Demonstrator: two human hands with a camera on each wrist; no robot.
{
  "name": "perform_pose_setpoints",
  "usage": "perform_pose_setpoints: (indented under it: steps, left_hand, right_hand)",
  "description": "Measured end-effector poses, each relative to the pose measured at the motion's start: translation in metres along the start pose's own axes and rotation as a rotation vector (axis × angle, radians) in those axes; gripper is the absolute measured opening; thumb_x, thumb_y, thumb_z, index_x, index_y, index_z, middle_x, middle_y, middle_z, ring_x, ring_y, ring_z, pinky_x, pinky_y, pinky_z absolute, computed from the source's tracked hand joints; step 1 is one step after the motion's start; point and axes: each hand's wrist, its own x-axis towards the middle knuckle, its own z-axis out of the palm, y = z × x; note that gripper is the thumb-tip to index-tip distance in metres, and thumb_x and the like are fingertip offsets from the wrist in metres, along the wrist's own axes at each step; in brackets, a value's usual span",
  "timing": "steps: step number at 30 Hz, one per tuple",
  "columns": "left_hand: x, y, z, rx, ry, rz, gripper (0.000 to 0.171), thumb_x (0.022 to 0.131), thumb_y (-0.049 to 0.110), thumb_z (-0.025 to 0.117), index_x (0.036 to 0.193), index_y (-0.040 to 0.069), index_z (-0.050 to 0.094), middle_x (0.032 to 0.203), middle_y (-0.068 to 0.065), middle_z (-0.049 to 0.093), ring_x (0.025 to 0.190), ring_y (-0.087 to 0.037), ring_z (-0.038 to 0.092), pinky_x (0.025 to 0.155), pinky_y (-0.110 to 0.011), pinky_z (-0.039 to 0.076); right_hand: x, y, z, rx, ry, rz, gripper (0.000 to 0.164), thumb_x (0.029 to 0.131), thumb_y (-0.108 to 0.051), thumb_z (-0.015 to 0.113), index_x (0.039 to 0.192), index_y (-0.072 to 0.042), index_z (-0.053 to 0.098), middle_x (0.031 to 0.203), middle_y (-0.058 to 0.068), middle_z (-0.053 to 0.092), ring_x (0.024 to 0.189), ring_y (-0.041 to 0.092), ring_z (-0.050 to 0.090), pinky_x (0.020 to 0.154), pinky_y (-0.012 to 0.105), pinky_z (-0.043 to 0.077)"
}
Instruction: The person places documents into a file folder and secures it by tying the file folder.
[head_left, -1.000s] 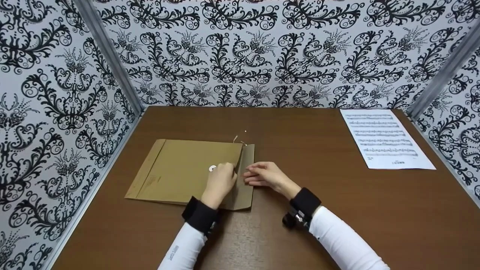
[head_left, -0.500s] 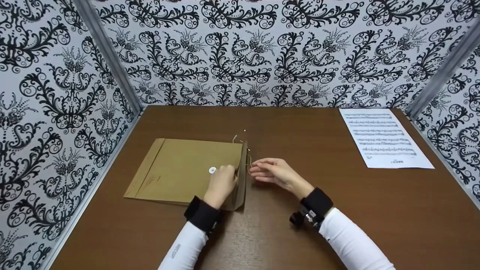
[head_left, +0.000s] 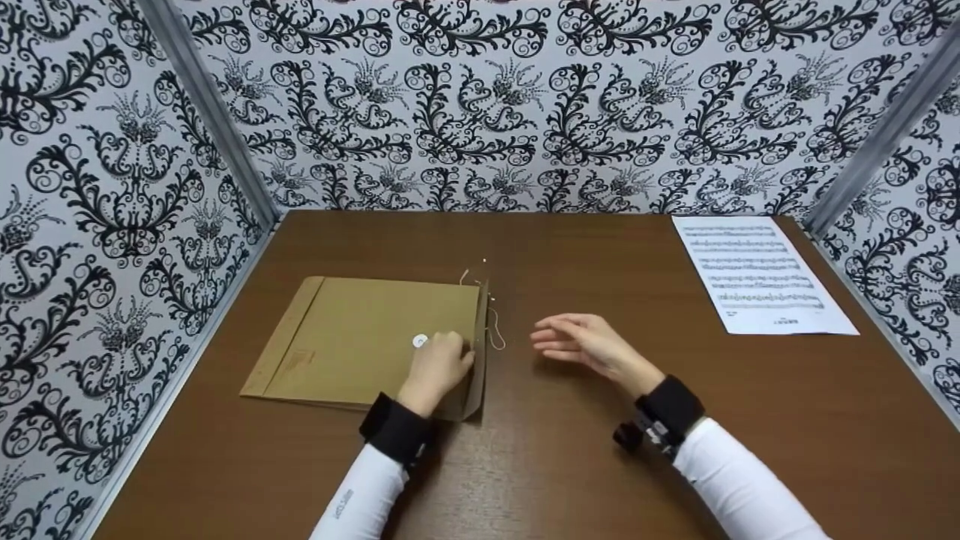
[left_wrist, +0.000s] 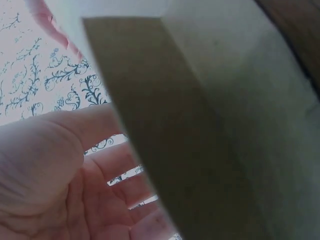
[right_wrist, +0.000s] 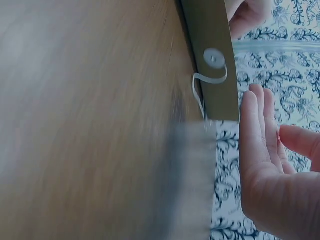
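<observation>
A brown string-tie envelope [head_left: 352, 330] lies flat on the left half of the table, a white disc [head_left: 420, 340] on its upper face. My left hand [head_left: 436, 367] grips the upper panel's edge at the right-hand opening; in the left wrist view, thumb and fingers pass behind that edge. The flap [head_left: 478, 386] stands raised along the opening. On its outer side, in the right wrist view, sits a second white disc [right_wrist: 214, 59] with a thin string [right_wrist: 196, 92]. My right hand [head_left: 589, 345], fingers extended, hovers right of the envelope, touching nothing.
A white sheet of printed music [head_left: 765, 277] lies at the table's back right. Small white bits [head_left: 484, 261] are near the envelope's far right corner. Patterned walls [head_left: 480, 105] border the brown table [head_left: 585, 480] at the back and sides.
The flap has tilted up from lying outspread to nearly upright. My right hand has drawn away from it to the right, and the string now hangs free. The left hand keeps its grip.
</observation>
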Motion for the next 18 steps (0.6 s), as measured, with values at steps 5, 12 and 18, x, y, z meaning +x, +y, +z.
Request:
perform_pose_setpoints:
  steps: [5, 12, 18]
  left_hand:
    - [-0.001, -0.001, 0.0, -0.008, -0.001, 0.008, 0.031, 0.093, 0.017, 0.071, 0.067, 0.003, 0.062, 0.078, -0.023, 0.073, 0.069, -0.039, 0.071, 0.059, -0.05, 0.055]
    - [-0.005, 0.005, 0.002, 0.067, 0.072, 0.018, 0.03, 0.099, 0.023, 0.064, 0.078, 0.003, 0.07, 0.08, -0.02, 0.074, 0.07, -0.04, 0.072, 0.057, -0.051, 0.056]
    - [-0.01, 0.016, 0.002, 0.043, 0.113, 0.058, 0.029, 0.098, 0.026, 0.067, 0.118, 0.005, 0.073, 0.112, -0.017, 0.075, 0.088, -0.039, 0.075, 0.067, -0.051, 0.061]
  right_hand:
    - [-0.014, -0.003, -0.032, -0.054, 0.03, -0.036, 0.049, 0.109, -0.024, 0.05, 0.137, 0.016, 0.053, 0.114, 0.012, 0.078, 0.104, 0.017, 0.077, 0.093, 0.03, 0.061]
    - [-0.039, -0.011, -0.08, -0.038, 0.155, -0.082, 0.051, 0.108, -0.022, 0.052, 0.138, 0.02, 0.049, 0.107, 0.005, 0.08, 0.102, 0.014, 0.077, 0.093, 0.027, 0.06]
    - [-0.064, -0.012, -0.124, -0.048, 0.254, -0.114, 0.041, 0.108, -0.022, 0.052, 0.131, 0.012, 0.06, 0.099, -0.002, 0.081, 0.096, 0.008, 0.077, 0.088, 0.023, 0.061]
